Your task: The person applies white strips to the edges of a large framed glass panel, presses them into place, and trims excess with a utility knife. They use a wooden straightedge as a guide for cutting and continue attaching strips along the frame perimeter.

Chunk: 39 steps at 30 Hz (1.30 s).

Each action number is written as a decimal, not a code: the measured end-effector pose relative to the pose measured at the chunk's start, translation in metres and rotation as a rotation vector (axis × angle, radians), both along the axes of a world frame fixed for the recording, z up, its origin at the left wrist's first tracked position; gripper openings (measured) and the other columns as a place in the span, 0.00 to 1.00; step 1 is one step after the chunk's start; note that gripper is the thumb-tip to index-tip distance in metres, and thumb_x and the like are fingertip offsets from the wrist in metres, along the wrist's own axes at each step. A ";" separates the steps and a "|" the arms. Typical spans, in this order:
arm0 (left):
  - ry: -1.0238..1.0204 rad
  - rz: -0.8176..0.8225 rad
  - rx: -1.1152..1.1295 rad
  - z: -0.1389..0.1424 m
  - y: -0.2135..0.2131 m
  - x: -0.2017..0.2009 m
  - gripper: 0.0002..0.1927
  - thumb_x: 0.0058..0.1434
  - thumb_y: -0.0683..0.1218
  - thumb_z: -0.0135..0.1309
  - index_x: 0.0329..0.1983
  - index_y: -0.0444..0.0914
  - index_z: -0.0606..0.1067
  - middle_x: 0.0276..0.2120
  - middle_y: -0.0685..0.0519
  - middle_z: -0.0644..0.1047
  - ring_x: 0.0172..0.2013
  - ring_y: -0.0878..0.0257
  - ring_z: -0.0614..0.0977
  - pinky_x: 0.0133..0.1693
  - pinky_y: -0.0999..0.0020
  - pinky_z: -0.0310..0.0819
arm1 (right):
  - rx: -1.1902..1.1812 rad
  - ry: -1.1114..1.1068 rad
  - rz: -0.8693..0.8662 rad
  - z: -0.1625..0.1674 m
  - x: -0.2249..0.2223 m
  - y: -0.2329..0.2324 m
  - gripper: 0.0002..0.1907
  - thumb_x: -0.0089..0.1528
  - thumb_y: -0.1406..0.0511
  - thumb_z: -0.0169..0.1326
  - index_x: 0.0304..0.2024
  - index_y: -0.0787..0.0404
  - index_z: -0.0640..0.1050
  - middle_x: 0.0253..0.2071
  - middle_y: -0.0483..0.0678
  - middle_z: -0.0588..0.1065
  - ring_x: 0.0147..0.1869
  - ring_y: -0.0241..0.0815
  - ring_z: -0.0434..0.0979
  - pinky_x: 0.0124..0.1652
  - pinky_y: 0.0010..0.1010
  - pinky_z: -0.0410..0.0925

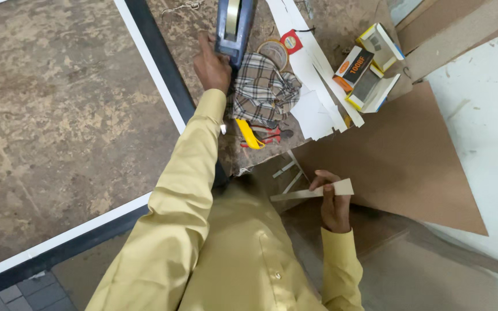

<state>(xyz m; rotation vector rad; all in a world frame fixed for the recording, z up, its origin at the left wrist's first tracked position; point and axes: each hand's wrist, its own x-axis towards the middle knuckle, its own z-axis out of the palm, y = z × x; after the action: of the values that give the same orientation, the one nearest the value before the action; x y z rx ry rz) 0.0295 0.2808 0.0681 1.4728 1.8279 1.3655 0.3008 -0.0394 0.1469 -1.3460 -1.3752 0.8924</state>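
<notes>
My left hand [211, 64] reaches forward and grips the near end of a dark blue tape dispenser [234, 26] that carries a roll of pale tape. It rests on a worn board beside a crumpled checked cloth [262, 92]. My right hand [334, 201] is low near my chest, its fingers pinching a thin strip of pale card [312, 192] held roughly level. Both arms wear yellow sleeves.
White paper strips [312, 63], small boxes [370, 63], a round tape reel [275, 52], a yellow knife [248, 133] and red-handled pliers [272, 136] lie near the cloth. A large brown board [410, 161] lies at right. A black-and-white frame [157, 63] borders a mottled panel at left.
</notes>
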 end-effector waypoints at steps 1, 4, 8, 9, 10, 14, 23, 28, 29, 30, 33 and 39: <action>0.077 0.049 0.010 0.004 0.000 0.003 0.34 0.50 0.34 0.63 0.59 0.39 0.65 0.29 0.41 0.80 0.33 0.42 0.84 0.38 0.52 0.77 | 0.007 -0.028 0.026 0.005 -0.004 0.001 0.20 0.76 0.58 0.43 0.53 0.69 0.76 0.36 0.50 0.75 0.40 0.39 0.74 0.46 0.29 0.69; 0.241 0.124 -0.015 0.015 0.003 0.009 0.41 0.41 0.35 0.66 0.61 0.35 0.63 0.30 0.37 0.80 0.33 0.36 0.81 0.36 0.46 0.75 | -0.010 -0.062 0.036 0.018 -0.015 -0.001 0.19 0.77 0.59 0.42 0.53 0.70 0.76 0.36 0.50 0.76 0.40 0.39 0.73 0.48 0.29 0.68; 0.222 0.113 -0.082 0.023 0.006 0.009 0.44 0.40 0.36 0.67 0.63 0.34 0.63 0.30 0.35 0.80 0.34 0.34 0.81 0.37 0.45 0.75 | -0.005 -0.019 0.067 0.028 -0.028 -0.011 0.19 0.76 0.59 0.43 0.53 0.69 0.76 0.36 0.50 0.75 0.42 0.39 0.74 0.48 0.28 0.69; 0.199 0.105 -0.068 0.024 0.006 0.008 0.46 0.38 0.35 0.67 0.63 0.33 0.63 0.29 0.33 0.79 0.34 0.33 0.80 0.37 0.44 0.74 | 0.021 -0.051 0.067 0.028 -0.031 -0.014 0.19 0.75 0.58 0.43 0.53 0.69 0.76 0.36 0.50 0.76 0.42 0.39 0.75 0.48 0.28 0.69; 0.226 0.112 -0.046 0.024 0.006 0.007 0.43 0.40 0.36 0.67 0.62 0.34 0.64 0.29 0.35 0.80 0.35 0.34 0.81 0.38 0.45 0.75 | 0.028 -0.089 0.065 0.028 -0.034 -0.020 0.19 0.75 0.58 0.43 0.53 0.68 0.76 0.36 0.49 0.76 0.42 0.39 0.76 0.47 0.28 0.69; 0.122 0.085 -0.018 0.018 0.001 -0.008 0.36 0.42 0.39 0.71 0.54 0.37 0.69 0.33 0.42 0.82 0.35 0.43 0.85 0.40 0.51 0.79 | -0.005 -0.115 0.028 0.024 -0.049 -0.050 0.20 0.75 0.57 0.42 0.54 0.66 0.76 0.36 0.48 0.76 0.42 0.38 0.78 0.46 0.27 0.70; -0.058 -0.076 0.067 0.000 0.006 -0.022 0.36 0.43 0.42 0.76 0.50 0.38 0.66 0.31 0.49 0.82 0.35 0.46 0.85 0.41 0.53 0.78 | -0.235 -0.001 -0.077 0.004 -0.056 -0.118 0.19 0.72 0.58 0.45 0.54 0.67 0.77 0.36 0.48 0.77 0.39 0.35 0.73 0.39 0.25 0.67; 0.107 -0.041 0.065 -0.009 0.021 -0.020 0.39 0.38 0.41 0.74 0.52 0.37 0.65 0.28 0.46 0.81 0.34 0.41 0.82 0.40 0.47 0.75 | -0.172 0.181 -0.133 -0.018 -0.047 -0.111 0.20 0.74 0.58 0.46 0.55 0.68 0.76 0.38 0.48 0.76 0.42 0.36 0.73 0.42 0.26 0.67; 0.196 -0.017 0.038 -0.009 0.022 -0.021 0.34 0.39 0.41 0.72 0.48 0.39 0.68 0.30 0.45 0.81 0.36 0.40 0.82 0.39 0.47 0.75 | -0.198 0.152 -0.145 -0.019 -0.044 -0.107 0.20 0.74 0.57 0.46 0.55 0.68 0.77 0.38 0.49 0.76 0.41 0.36 0.73 0.42 0.26 0.67; 0.287 0.006 0.021 -0.008 0.023 -0.023 0.28 0.41 0.42 0.71 0.44 0.42 0.71 0.32 0.45 0.82 0.38 0.40 0.82 0.39 0.47 0.76 | -0.157 0.093 -0.126 -0.020 -0.040 -0.102 0.20 0.75 0.57 0.45 0.55 0.67 0.77 0.37 0.48 0.76 0.41 0.36 0.73 0.45 0.28 0.68; 0.577 0.044 -0.212 -0.005 0.010 -0.045 0.31 0.47 0.41 0.68 0.55 0.42 0.70 0.33 0.42 0.81 0.35 0.40 0.82 0.36 0.46 0.76 | -0.082 0.005 -0.048 -0.018 -0.032 -0.080 0.20 0.76 0.57 0.44 0.56 0.66 0.77 0.36 0.48 0.77 0.42 0.36 0.75 0.48 0.29 0.70; 0.026 -0.231 -0.037 0.053 -0.108 -0.096 0.42 0.59 0.38 0.67 0.72 0.39 0.55 0.51 0.41 0.78 0.50 0.49 0.84 0.51 0.55 0.80 | -0.163 0.401 0.163 -0.009 -0.069 -0.021 0.22 0.77 0.55 0.40 0.61 0.67 0.70 0.38 0.53 0.76 0.42 0.46 0.79 0.46 0.37 0.73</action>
<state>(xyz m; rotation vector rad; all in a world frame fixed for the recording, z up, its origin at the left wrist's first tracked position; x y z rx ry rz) -0.0664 0.1730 0.1209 1.6312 1.6297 1.2001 0.2317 -0.0607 0.1379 -1.1056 -1.1268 1.3280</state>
